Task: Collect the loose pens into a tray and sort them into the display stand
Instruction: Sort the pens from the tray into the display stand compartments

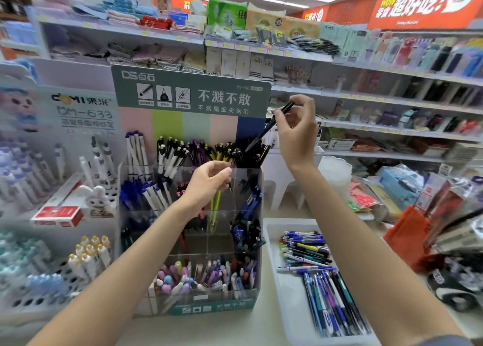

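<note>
Right fingers (281, 120): thumb and fingertips pinch a black pen (264, 133) on its upper half; nothing else is in the grasp.
Pen axis: slanted, with the rear end at 1 o'clock and the writing tip at 7 o'clock. The tip is just above the dark pens in the rear right compartment (252, 157).
Right hand (298, 133): raised at 2 o'clock from the top tier, wrist below the fingers.
Left fingers (222, 173): curled at the clear front wall of the top tier. A small dark tip shows beneath them. Whether they pinch a pen or only steady the wall cannot be told.
Left hand (206, 183): in front of the middle of the stand, at 8 o'clock from the right hand and well apart from it.
Display stand (209, 307): clear and tiered, with pens upright in most compartments. Some middle cells look sparse.
Tray (271, 230): white, on the counter just beside the stand at 3 o'clock from its base. Loose pens (321, 280) lie in it in a mixed pile.
Governing relation: the compartment lies at 7 o'clock from the right fingers, in line with the pen's long axis. The right hand is the nearer one.
Assessment: sorting appears to be under way, with many pens left in the tray. The next move probably calls for sliding the pen down along its own slant.
Risk: the tip may catch on pens already standing there.
</note>
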